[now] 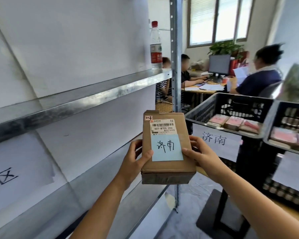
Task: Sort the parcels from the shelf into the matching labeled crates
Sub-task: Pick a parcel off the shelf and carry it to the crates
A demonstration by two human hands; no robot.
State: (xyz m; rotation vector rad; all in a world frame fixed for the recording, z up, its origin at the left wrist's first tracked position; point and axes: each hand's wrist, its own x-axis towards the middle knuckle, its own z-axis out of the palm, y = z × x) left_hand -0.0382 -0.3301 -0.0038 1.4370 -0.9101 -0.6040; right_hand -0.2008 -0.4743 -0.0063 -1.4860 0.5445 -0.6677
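Two hands (135, 159) (199, 152) hold the parcel (167, 169) by its edges between shelf (93, 99) and crate (202, 109).

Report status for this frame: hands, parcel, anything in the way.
Left grip and right grip hold the parcel by its sides. Blue note reads 济南; crate at right labelled 济南. Nothing between parcel and crate.

Brown parcel (167, 149) (blue note), gripped by left hand (135, 159), right hand (199, 152)

left hand (136, 158), right hand (199, 152), both curled, gripping
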